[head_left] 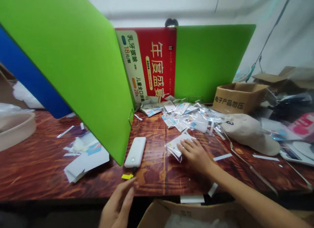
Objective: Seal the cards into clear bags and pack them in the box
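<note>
Clear-plastic packets [173,145] right of the power bank [135,152] are seemingly being gathered under the half-curled right hand [195,155]; pinching is likely needed. The left hand [119,201] is half-open; both grips are unclear.

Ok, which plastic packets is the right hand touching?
The small packet stack under the right hand, in front of the big packet heap, right of the power bank.

Your wood-grained table [154,185] holds a white power bank [136,152], white cards [85,164], paper strips [222,157], a cap [245,131], a cardboard box [233,100] and scattered packets [180,120].
</note>
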Demonstrator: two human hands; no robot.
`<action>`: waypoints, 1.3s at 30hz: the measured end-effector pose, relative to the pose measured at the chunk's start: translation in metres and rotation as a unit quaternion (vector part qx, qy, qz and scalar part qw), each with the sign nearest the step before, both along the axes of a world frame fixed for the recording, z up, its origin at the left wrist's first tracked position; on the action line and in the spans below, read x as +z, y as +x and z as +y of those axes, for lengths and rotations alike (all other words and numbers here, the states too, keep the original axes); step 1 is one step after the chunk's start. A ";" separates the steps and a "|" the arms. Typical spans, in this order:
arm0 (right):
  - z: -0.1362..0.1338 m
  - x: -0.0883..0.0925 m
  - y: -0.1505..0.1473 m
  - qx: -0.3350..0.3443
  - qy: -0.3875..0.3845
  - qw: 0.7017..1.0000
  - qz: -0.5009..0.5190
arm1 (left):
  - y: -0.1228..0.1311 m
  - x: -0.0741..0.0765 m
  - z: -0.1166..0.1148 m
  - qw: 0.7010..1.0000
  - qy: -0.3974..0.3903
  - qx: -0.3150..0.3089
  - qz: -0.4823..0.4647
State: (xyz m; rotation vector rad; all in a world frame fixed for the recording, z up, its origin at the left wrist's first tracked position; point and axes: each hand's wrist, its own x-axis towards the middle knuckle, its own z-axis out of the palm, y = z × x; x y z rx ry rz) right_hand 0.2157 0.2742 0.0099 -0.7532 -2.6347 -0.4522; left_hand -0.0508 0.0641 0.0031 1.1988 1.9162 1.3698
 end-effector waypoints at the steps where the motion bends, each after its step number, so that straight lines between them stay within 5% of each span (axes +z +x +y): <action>1: -0.015 0.005 0.006 0.053 0.023 0.998 0.004 | 0.014 0.006 0.010 0.993 -0.025 -0.029 -0.110; 2: -0.029 0.010 0.013 0.106 0.052 0.993 0.010 | 0.026 0.012 0.023 0.973 -0.052 -0.068 -0.214; 5: -0.052 0.020 0.024 0.232 0.140 0.961 0.048 | 0.047 0.021 0.062 0.932 -0.072 -0.173 -0.309; 9: -0.042 0.002 0.018 0.262 0.156 0.949 0.075 | 0.066 0.007 0.098 0.881 -0.120 -0.299 -0.347; 14: -0.010 -0.037 0.006 0.160 0.097 0.973 0.135 | 0.070 -0.009 0.108 0.918 -0.065 -0.272 -0.282; 20: 0.033 -0.054 -0.020 0.012 -0.043 0.980 0.196 | 0.046 0.000 0.073 0.977 0.107 -0.178 -0.048; 26: 0.095 -0.035 -0.041 -0.168 -0.111 0.933 0.299 | 0.044 -0.003 0.048 0.918 0.269 -0.204 0.208; 29: 0.100 -0.016 -0.029 -0.202 -0.126 0.911 0.336 | 0.047 -0.008 0.046 0.886 0.300 -0.197 0.293; 33: 0.048 0.012 0.002 -0.109 -0.164 0.928 0.316 | 0.052 -0.008 0.041 0.857 0.304 -0.187 0.372; 39: -0.096 0.052 0.042 0.177 -0.143 0.950 0.215 | 0.059 0.008 0.032 0.831 0.307 -0.150 0.438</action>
